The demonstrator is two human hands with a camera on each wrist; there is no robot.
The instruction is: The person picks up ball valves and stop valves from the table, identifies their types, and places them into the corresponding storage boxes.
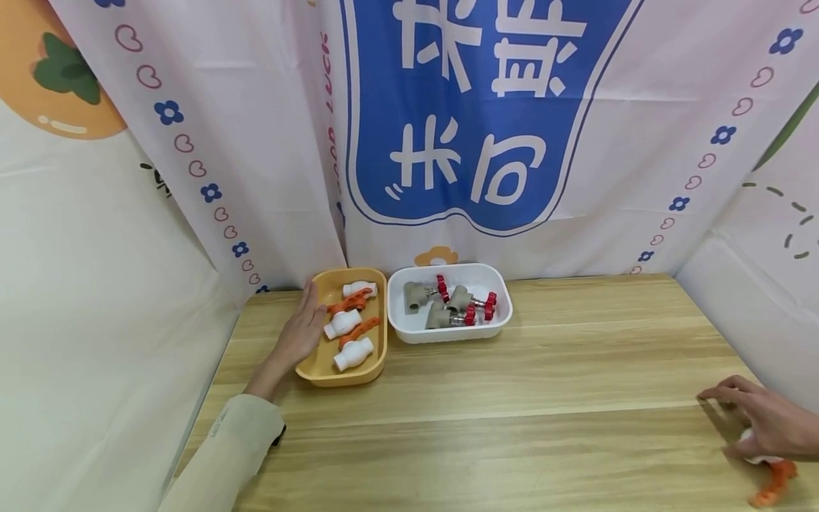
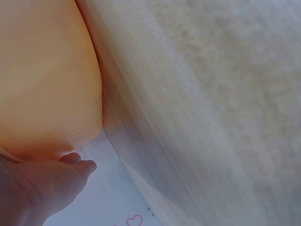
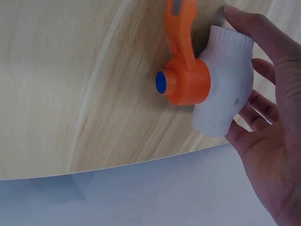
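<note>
My left hand (image 1: 301, 328) lies with straight fingers along the left rim of a yellow basket (image 1: 367, 375); the left wrist view shows fingertips (image 2: 84, 167) against the yellow wall. Inside the basket are white ball valves (image 1: 353, 353) with orange lever handles. At the far right, my right hand (image 1: 761, 419) holds another white ball valve (image 3: 225, 82). Fingers and thumb go round its white body, and its orange handle (image 3: 181, 42) points away from the palm. In the head view the hand covers much of that valve.
A white basket (image 1: 448, 336) stands against the yellow one on its right, holding several grey tee-shaped valves (image 1: 441, 313) with red knobs. Both baskets sit at the back of the wooden table (image 1: 512, 427). Printed cloth (image 1: 281, 142) hangs behind and at both sides.
</note>
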